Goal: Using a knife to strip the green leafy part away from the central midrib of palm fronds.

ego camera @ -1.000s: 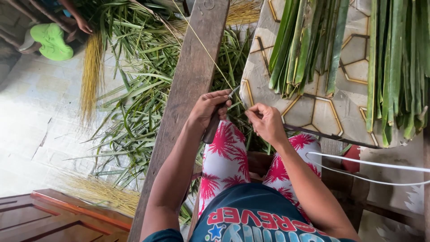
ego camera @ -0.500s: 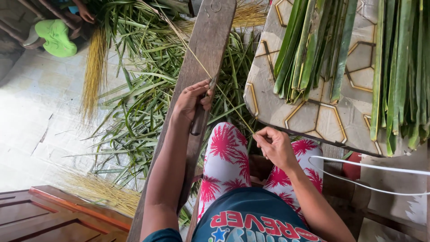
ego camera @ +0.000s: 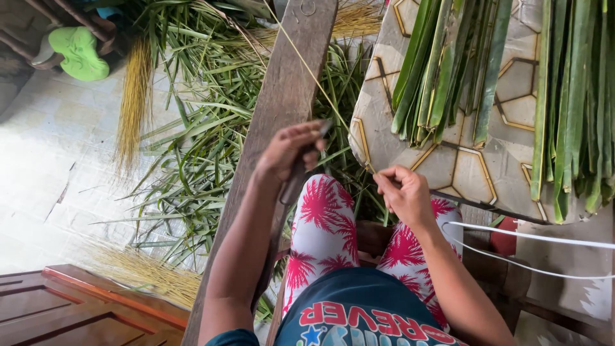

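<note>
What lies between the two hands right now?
In the head view, a thin pale leaf rib runs between the left hand, which grips a knife, and the right hand. Beneath it lie green leaf strips and a patterned knee.

Blur, hidden parts and cut-off edges

My left hand (ego camera: 288, 150) is smeared by motion, so I cannot make out the knife (ego camera: 296, 176) blade at its fingertips, and the handle is partly hidden in the grip. The thin midrib (ego camera: 306, 64) runs out past the top edge, and where it meets my right hand (ego camera: 405, 192) is covered by the curled fingers (ego camera: 387, 179). The green leaf strips (ego camera: 442, 64) and the table (ego camera: 448, 163) are cropped at the top and right.
</note>
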